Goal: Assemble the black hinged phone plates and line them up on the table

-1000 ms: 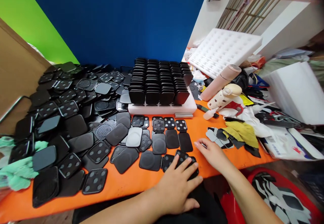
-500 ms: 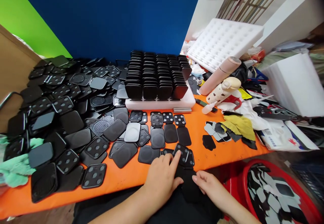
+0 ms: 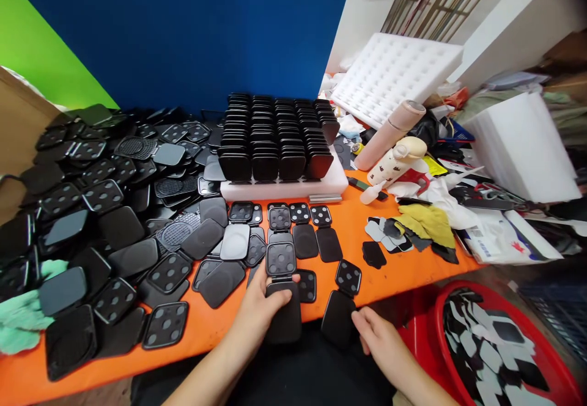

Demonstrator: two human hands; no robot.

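Observation:
My left hand (image 3: 266, 305) is closed on an opened black hinged case (image 3: 283, 317), thumb on its plain half; the dotted half points away from me. My right hand (image 3: 373, 332) pinches the right edge of a second opened black case (image 3: 338, 317), which hangs partly over the table's front edge. That case's dotted half (image 3: 348, 277) lies on the orange table. Just beyond my hands, more opened cases (image 3: 305, 241) lie in a row. A dotted case half (image 3: 306, 285) lies between the two held cases.
A white foam block (image 3: 284, 192) bears rows of upright black cases. Loose cases (image 3: 117, 228) pile up on the left. Bottles (image 3: 392, 134), a yellow cloth (image 3: 424, 222) and grey pads (image 3: 387, 235) are at right. A red tub (image 3: 440, 314) of scraps stands below.
My left hand has moved left with one opened case, away from my right hand. The two cases, earlier close together, are now apart. The view has shifted slightly.

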